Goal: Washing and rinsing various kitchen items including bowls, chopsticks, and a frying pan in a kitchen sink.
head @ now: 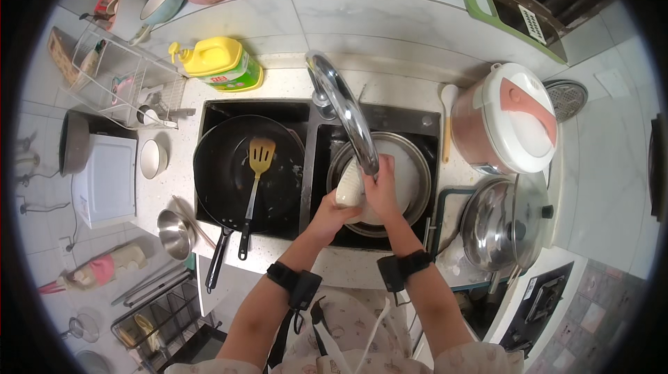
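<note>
Over the right sink basin, my left hand (329,217) grips a cream-coloured ribbed bowl (350,189) by its lower side, the bowl tilted on edge. My right hand (382,189) is at the bowl's right side, just below the spout of the chrome faucet (347,108); its fingertips are partly hidden, and whether it grips the bowl cannot be told. Beneath both hands a round metal pot (425,186) with whitish, cloudy contents stands in the basin. A black frying pan (219,181) rests over the left basin, with a yellow slotted spatula (261,155) lying in it.
A yellow detergent jug (222,61) stands behind the left basin. Right of the sink are a wooden-handled spoon (446,128), a rice cooker (501,118) and glass-and-metal lids (490,222). On the left are a small white bowl (153,159), a steel bowl (175,233) and chopsticks (195,222).
</note>
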Available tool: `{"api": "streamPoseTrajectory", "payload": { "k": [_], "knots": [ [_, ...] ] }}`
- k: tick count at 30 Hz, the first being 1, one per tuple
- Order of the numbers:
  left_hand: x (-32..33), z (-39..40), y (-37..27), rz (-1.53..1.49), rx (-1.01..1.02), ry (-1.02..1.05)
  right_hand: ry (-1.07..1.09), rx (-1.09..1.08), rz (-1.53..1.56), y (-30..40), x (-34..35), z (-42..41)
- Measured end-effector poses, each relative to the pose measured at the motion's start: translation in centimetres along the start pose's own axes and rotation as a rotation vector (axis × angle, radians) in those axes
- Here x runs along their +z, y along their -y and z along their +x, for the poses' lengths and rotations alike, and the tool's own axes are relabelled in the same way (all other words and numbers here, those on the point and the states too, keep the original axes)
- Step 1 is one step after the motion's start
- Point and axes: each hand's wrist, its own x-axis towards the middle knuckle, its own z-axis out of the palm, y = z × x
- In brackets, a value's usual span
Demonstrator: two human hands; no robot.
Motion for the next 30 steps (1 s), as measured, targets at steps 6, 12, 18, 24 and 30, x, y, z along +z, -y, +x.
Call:
{"api": "streamPoseTrajectory", "payload": {
  "k": [6,12,18,24,30],
  "knots": [
    [-0.6,0.4,-1.2,0.035,0.008,-0.007,0.180,-0.200,-0.050,2.5,1.0,-2.6],
    [0.6,-0.3,-0.7,-0.340,0.026,0.003,0.035,-0.082,-0.242,-1.2,-0.6,0.6],
    [1.1,0.4,-1.7,-0.542,-0.016,-0.141,0.116,0.021,-0.079,-0.9,1.7,-3.5],
    [-0.7,1.6,-0.5,-0.656,0.012,-0.143,0.241,-0.199,-0.314,3.5,1.3,-5.2],
    [-0.4,1.1,-0.5,-0.697,0.053,-0.069,-0.075,-0.001,-0.228,-1.1,1.2,-5.4]
  ]
}}
